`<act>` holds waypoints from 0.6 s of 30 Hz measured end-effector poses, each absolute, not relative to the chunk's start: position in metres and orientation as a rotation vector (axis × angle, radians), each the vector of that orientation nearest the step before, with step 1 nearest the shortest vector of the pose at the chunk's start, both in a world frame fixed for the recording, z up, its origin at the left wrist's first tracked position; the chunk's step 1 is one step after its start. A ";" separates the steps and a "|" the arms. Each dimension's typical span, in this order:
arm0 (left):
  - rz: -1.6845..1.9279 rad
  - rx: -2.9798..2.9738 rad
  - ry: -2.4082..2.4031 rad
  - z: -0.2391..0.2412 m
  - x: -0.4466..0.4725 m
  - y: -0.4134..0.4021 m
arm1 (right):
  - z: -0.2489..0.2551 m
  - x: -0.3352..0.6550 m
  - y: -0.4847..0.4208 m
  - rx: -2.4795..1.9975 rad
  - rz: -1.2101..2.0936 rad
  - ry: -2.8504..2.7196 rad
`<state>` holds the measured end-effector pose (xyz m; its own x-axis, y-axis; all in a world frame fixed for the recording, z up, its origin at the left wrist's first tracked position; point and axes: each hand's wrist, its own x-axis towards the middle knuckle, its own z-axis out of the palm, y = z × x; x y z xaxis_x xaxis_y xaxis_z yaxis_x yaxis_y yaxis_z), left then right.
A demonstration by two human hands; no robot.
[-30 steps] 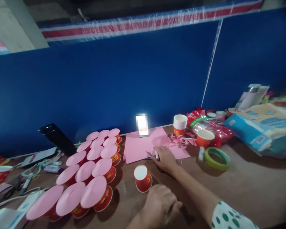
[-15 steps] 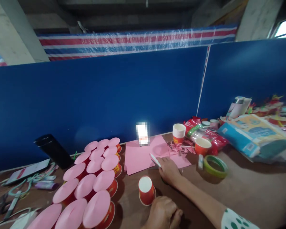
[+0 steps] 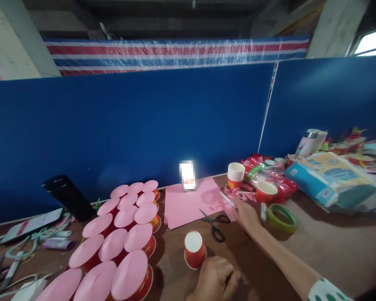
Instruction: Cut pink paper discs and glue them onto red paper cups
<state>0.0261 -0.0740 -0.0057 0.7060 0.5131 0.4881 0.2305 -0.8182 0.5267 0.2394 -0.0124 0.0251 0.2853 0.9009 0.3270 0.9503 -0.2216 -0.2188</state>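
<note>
My right hand [image 3: 246, 216] reaches over the right edge of the pink paper sheets [image 3: 188, 205] and pinches a white pen [image 3: 227, 199]. Black scissors [image 3: 214, 223] lie bare on the table just left of that hand. My left hand [image 3: 216, 280] rests in a loose fist at the near edge, with nothing visible in it. An upside-down red paper cup [image 3: 194, 248] stands just beyond the left hand.
Several red cups capped with pink paper discs [image 3: 119, 234] cluster at the left. A green tape roll [image 3: 282, 217], a glue stick [image 3: 263, 211], open red cups [image 3: 265, 191], pink scraps and packets lie to the right. A blue partition [image 3: 144, 125] backs the table.
My right hand has moved right with the pen, off the pink sheets' middle, uncovering the black scissors. My left hand has stayed put. The view tilted upward.
</note>
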 end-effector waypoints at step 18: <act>0.925 2.453 0.618 -0.009 0.025 -0.075 | 0.050 0.192 0.052 -2.100 -0.048 -1.984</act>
<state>0.0252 -0.0746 -0.0091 0.6757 0.5460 0.4953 0.2483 -0.8012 0.5445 0.1918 0.0516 0.0502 0.0715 0.9782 0.1952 0.9865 -0.0404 -0.1586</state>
